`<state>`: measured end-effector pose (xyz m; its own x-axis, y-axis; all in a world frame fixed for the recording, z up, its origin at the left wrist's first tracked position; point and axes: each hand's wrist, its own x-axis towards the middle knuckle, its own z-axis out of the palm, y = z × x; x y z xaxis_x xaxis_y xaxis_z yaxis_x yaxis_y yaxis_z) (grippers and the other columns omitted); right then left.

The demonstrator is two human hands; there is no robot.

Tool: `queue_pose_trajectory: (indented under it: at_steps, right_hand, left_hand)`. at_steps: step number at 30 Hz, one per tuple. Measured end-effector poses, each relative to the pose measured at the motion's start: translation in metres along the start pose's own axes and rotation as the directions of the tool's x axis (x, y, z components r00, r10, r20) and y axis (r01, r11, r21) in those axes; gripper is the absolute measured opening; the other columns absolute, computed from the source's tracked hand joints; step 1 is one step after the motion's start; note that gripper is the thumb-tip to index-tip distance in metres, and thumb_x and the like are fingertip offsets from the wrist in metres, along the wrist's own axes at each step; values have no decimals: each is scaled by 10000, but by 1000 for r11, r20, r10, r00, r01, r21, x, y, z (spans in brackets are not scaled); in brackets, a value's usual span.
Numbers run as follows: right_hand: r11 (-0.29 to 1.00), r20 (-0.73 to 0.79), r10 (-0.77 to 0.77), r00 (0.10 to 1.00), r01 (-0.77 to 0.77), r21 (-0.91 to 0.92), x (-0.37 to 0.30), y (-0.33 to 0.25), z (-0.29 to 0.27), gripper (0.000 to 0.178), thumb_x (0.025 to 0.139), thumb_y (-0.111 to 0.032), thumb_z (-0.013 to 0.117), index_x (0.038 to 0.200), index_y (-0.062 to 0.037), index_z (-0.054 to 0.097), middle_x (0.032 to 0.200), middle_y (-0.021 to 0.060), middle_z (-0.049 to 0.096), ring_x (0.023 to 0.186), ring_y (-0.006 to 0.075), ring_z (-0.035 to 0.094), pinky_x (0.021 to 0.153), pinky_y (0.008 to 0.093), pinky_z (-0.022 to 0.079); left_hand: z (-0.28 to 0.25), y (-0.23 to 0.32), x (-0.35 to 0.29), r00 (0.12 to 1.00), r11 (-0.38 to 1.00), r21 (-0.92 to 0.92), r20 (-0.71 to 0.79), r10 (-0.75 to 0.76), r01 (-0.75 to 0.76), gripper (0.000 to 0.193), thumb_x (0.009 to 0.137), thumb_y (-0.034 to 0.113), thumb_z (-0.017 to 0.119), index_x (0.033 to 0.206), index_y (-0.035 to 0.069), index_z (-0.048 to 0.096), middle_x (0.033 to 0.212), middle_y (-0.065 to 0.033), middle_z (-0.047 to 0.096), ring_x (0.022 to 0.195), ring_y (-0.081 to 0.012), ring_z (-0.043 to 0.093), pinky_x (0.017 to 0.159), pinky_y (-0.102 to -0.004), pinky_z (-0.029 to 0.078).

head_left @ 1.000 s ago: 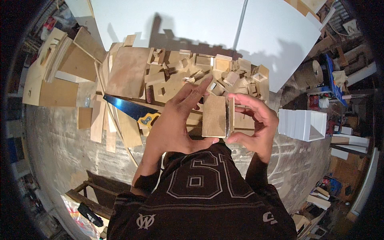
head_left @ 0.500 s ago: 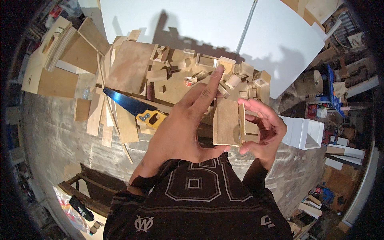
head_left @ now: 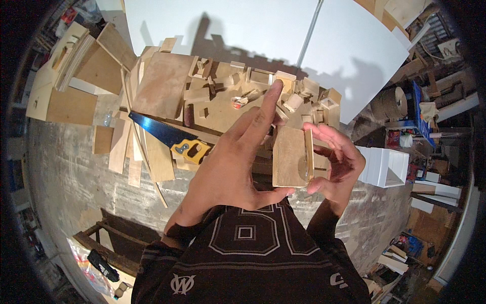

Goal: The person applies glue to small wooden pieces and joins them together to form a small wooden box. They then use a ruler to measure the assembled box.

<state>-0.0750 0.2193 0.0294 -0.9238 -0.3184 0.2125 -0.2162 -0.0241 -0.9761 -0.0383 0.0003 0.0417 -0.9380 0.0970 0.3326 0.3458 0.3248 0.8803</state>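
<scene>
Between my hands, above the near edge of the work table, is a small wooden box-like piece [head_left: 289, 157] with a thin strip [head_left: 310, 154] standing along its right side. My left hand [head_left: 230, 162] grips it from the left, thumb at its near edge and index finger stretched out past it; the remaining fingers are partly hidden. My right hand [head_left: 341, 162] curls around the right side, fingertips at the strip's far end and thumb at its near end. A handsaw [head_left: 164, 137] with a blue blade and yellow handle lies left of my left hand.
Several small wooden blocks and frames [head_left: 293, 103] crowd the table's far right part. A plywood sheet [head_left: 164, 83] and loose boards [head_left: 119, 147] lie to the left, near a wooden cabinet [head_left: 71, 101]. White panels [head_left: 258, 30] stand behind; a white box [head_left: 387, 167] is on the right.
The wooden piece and my right hand have shifted slightly right and toward me. Both hands keep their grip; the view has moved a little.
</scene>
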Motion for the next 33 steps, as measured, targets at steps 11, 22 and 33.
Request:
queue_pose_trajectory:
  at_steps: [11, 22, 33]
  right_hand:
    - [996, -2, -39, 999, 39, 78, -4, 5, -1, 1045, 438, -330, 991, 1304, 57, 552, 1261, 204, 645, 1197, 344, 616, 974, 454, 546]
    - [993, -10, -36, 999, 37, 112, -5, 7, 0, 1036, 446, -342, 980, 1297, 64, 553, 1258, 214, 643, 1191, 344, 619, 960, 445, 559]
    - [990, -84, -29, 996, 40, 135, -8, 10, 6, 1018, 475, -447, 958, 1245, 96, 570, 1221, 235, 654, 1161, 336, 637, 999, 452, 529]
  left_hand:
    - [1, 9, 0, 996, 995, -48, 0, -85, 85, 1289, 567, 301, 873, 1591, 69, 126, 1115, -176, 623, 923, -298, 571, 862, -386, 489]
    - [5, 10, -2, 991, 992, -38, -51, -123, 121, 1334, 515, 329, 889, 1594, 79, 146, 1035, -127, 640, 807, -230, 542, 831, -335, 472]
    - [6, 7, -2, 994, 995, -68, -74, -84, 79, 1347, 531, 331, 887, 1590, 45, 106, 1033, -132, 638, 819, -225, 561, 790, -326, 481]
